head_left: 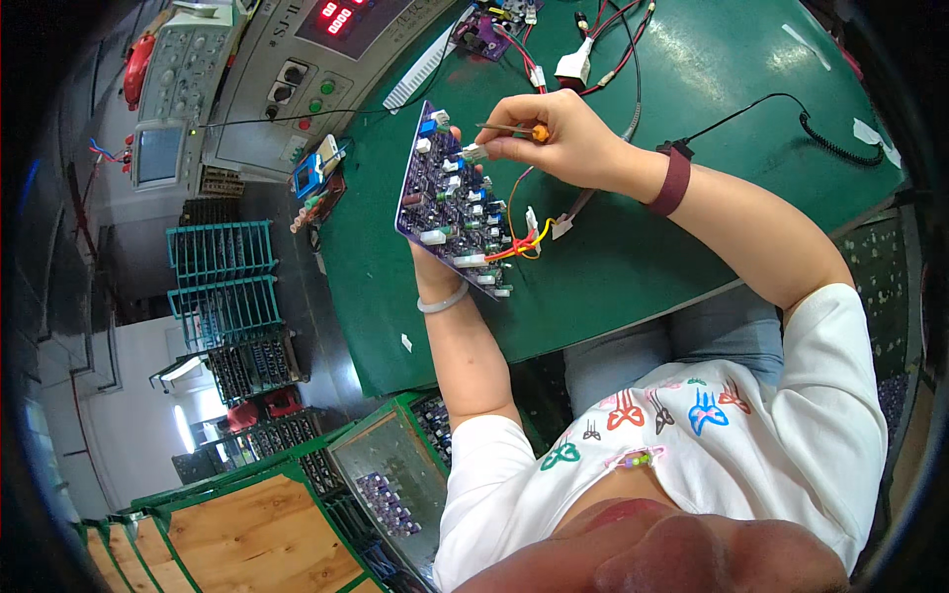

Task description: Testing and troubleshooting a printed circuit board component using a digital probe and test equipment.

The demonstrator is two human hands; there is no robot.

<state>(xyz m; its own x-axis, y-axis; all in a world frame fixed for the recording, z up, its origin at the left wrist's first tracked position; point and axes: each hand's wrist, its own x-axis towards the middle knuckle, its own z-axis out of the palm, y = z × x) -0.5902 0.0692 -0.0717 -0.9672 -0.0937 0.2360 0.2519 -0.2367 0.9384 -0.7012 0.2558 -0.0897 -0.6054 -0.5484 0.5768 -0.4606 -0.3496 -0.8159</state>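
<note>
A purple circuit board [423,198] crowded with white, blue and green parts is tilted up above the table. My left hand [431,269] grips it from behind, mostly hidden by it; fingertips show past its far edge. My right hand [554,133] is closed at the board's upper right side, thumb and forefinger pinching a pale connector [474,153]. A small screwdriver [540,132] with an orange part lies held across those fingers. Red, orange and yellow wires [529,243] run from a white plug [471,261] on the board's lower part.
The green table [633,262] carries a white comb-like strip [423,71], another purple board [479,38], red and black leads with a white connector [573,67], and a coiled black cord [840,143]. A grey test panel [297,74] and oscilloscope [183,84] stand left; racks [222,247] lie beyond.
</note>
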